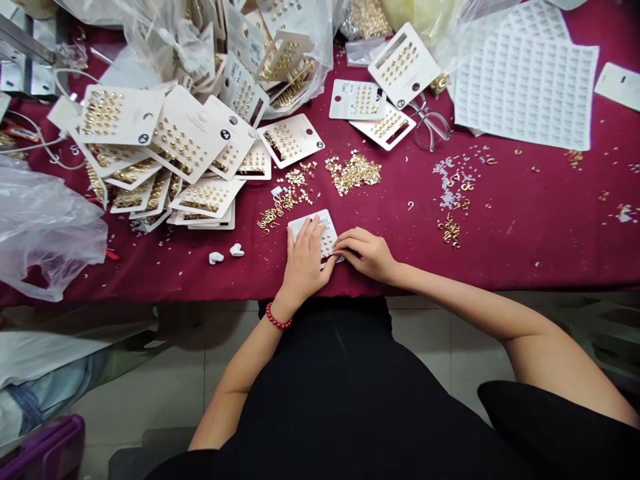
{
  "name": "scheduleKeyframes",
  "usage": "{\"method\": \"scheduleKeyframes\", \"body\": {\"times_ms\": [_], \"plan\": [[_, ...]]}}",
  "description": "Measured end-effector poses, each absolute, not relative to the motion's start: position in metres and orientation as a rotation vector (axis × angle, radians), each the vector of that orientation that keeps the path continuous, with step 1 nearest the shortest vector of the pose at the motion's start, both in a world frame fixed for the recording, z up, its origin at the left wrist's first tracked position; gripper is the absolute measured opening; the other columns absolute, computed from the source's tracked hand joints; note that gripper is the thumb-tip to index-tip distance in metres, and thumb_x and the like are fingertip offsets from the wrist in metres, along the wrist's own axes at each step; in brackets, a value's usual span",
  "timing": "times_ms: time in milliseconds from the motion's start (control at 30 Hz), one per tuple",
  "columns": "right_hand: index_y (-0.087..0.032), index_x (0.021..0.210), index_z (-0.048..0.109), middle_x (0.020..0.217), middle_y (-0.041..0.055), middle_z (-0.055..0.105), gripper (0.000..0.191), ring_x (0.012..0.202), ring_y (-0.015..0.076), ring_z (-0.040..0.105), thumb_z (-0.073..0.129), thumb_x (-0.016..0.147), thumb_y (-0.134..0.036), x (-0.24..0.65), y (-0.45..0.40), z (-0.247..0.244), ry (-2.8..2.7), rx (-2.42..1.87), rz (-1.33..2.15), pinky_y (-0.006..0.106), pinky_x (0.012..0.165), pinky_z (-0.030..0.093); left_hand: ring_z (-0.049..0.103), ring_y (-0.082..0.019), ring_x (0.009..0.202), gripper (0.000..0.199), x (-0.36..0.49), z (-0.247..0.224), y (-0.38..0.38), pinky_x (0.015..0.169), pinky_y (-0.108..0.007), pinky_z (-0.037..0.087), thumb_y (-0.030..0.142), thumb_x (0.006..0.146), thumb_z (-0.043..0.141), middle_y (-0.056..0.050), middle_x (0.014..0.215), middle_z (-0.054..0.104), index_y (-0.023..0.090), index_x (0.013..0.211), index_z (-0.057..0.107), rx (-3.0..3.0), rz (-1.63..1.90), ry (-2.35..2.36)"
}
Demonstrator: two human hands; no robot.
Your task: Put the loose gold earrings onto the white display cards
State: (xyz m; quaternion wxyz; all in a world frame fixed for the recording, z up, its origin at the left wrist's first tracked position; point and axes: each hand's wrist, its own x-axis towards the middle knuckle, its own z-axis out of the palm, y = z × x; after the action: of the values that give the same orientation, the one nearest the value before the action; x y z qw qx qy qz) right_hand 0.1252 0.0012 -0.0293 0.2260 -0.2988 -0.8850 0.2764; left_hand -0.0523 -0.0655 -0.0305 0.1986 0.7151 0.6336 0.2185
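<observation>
A white earring card (327,248) with rows of small gold studs lies on the dark red cloth near the table's front edge. My left hand (304,257) rests flat over its left part, fingers stretched out and thumb by the lower edge. At the card's right edge, my right hand (369,255) has thumb and fingertips pinched together; whatever is between them is hidden or too small to make out. Just beyond the card are a pile of small gold pieces (353,173) and loose gold hook-shaped pieces (274,215).
Stacked earring cards (185,143) fill the left, beside a plastic bag (50,230). White earbuds (237,250) lie left of my hands. Glasses (433,130), more cards (404,65) and printed sheets (525,87) are at the back right. Gold hooks (450,232) lie to the right.
</observation>
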Motion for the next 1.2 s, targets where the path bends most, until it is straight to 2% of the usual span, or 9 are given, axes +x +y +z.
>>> {"method": "scheduleKeyframes", "body": {"times_ms": [167, 333, 500, 733, 1033, 1200], "plan": [[-0.021, 0.091, 0.066, 0.096, 0.0061, 0.071, 0.021, 0.086, 0.0176, 0.062, 0.046, 0.096, -0.022, 0.125, 0.000, -0.026, -2.555, -0.745, 0.674, 0.031, 0.071, 0.053, 0.027, -0.031, 0.147, 0.061, -0.053, -0.029, -0.066, 0.121, -0.057, 0.005, 0.035, 0.090, 0.051, -0.018, 0.153, 0.038, 0.014, 0.144, 0.032, 2.010, 0.591, 1.753], [-0.021, 0.098, 0.058, 0.090, 0.0045, 0.068, 0.008, 0.080, 0.0154, 0.060, 0.055, 0.091, -0.021, 0.127, 0.006, -0.018, -2.331, -0.793, 0.854, 0.030, 0.073, 0.052, 0.029, -0.030, 0.146, 0.060, -0.054, -0.028, -0.064, 0.122, -0.057, 0.008, 0.037, 0.089, 0.054, -0.016, 0.153, 0.039, 0.015, 0.142, 0.036, 1.982, 0.575, 1.752], [-0.022, 0.092, 0.046, 0.089, 0.0049, 0.063, 0.015, 0.075, 0.0151, 0.056, 0.059, 0.084, -0.022, 0.124, 0.008, -0.008, -2.327, -0.909, 1.120, 0.030, 0.069, 0.050, 0.030, -0.030, 0.146, 0.057, -0.055, -0.028, -0.063, 0.121, -0.058, 0.009, 0.037, 0.089, 0.055, -0.016, 0.153, 0.039, 0.015, 0.140, 0.039, 1.976, 0.596, 1.745], [-0.024, 0.085, 0.033, 0.083, 0.0036, 0.061, 0.023, 0.072, 0.0155, 0.055, 0.056, 0.083, -0.021, 0.118, 0.009, -0.008, -2.325, -0.964, 1.211, 0.031, 0.067, 0.047, 0.030, -0.030, 0.146, 0.056, -0.056, -0.029, -0.063, 0.121, -0.058, 0.010, 0.035, 0.089, 0.055, -0.016, 0.153, 0.039, 0.015, 0.139, 0.039, 1.966, 0.610, 1.739], [-0.025, 0.082, 0.028, 0.086, 0.0043, 0.064, 0.030, 0.076, 0.0153, 0.062, 0.058, 0.081, -0.025, 0.118, 0.013, -0.011, -2.229, -0.957, 1.371, 0.029, 0.064, 0.048, 0.030, -0.031, 0.146, 0.058, -0.055, -0.029, -0.063, 0.121, -0.058, 0.010, 0.033, 0.088, 0.055, -0.017, 0.152, 0.040, 0.016, 0.140, 0.038, 1.957, 0.615, 1.745], [-0.025, 0.082, 0.026, 0.087, 0.0045, 0.066, 0.034, 0.071, 0.0123, 0.058, 0.060, 0.080, -0.025, 0.118, 0.016, -0.012, -2.205, -0.929, 1.453, 0.026, 0.061, 0.044, 0.031, -0.030, 0.145, 0.058, -0.055, -0.029, -0.063, 0.121, -0.058, 0.009, 0.033, 0.088, 0.057, -0.017, 0.152, 0.041, 0.015, 0.139, 0.039, 1.971, 0.613, 1.747]]}}
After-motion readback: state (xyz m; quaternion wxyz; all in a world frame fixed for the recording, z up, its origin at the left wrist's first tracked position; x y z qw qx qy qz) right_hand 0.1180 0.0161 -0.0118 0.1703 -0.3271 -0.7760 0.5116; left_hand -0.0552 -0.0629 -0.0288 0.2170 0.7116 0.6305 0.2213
